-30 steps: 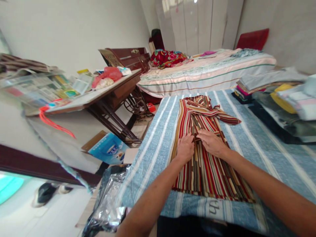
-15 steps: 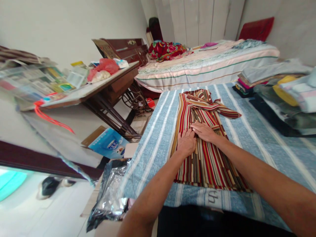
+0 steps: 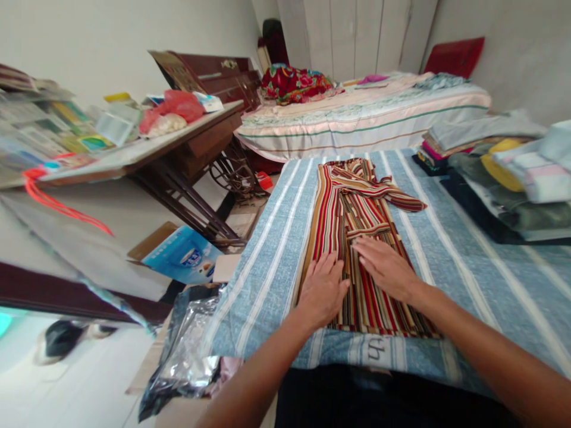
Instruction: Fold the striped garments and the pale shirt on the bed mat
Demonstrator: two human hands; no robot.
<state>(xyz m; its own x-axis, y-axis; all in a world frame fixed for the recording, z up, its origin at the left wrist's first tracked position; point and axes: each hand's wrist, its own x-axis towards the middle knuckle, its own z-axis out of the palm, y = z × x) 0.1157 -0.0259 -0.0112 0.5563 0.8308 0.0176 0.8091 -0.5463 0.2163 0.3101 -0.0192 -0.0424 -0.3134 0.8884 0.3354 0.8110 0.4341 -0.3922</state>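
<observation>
A striped garment (image 3: 363,208) in red, brown, cream and black lies lengthwise on the blue-and-white striped bedspread (image 3: 276,238). One of its long sleeves is folded across the top and sticks out to the right. My left hand (image 3: 322,288) is over the garment's left part, palm down with the fingers spread. Over its middle is my right hand (image 3: 386,267), fingers stretched out and pointing to the upper left. Neither hand grasps the cloth; whether the palms press on it or hover just above, I cannot tell.
Folded clothes (image 3: 499,172) are piled at the right of the bed. A sewing-machine table (image 3: 178,142) with bags and boxes stands at the left, a blue carton (image 3: 181,255) below it. Another bed (image 3: 366,119) is behind. Silvery plastic packaging (image 3: 191,345) lies at the near left corner.
My hands have drawn apart and come nearer to me along the garment, the left one also to the left. Their fingers are more spread. The view has shifted slightly.
</observation>
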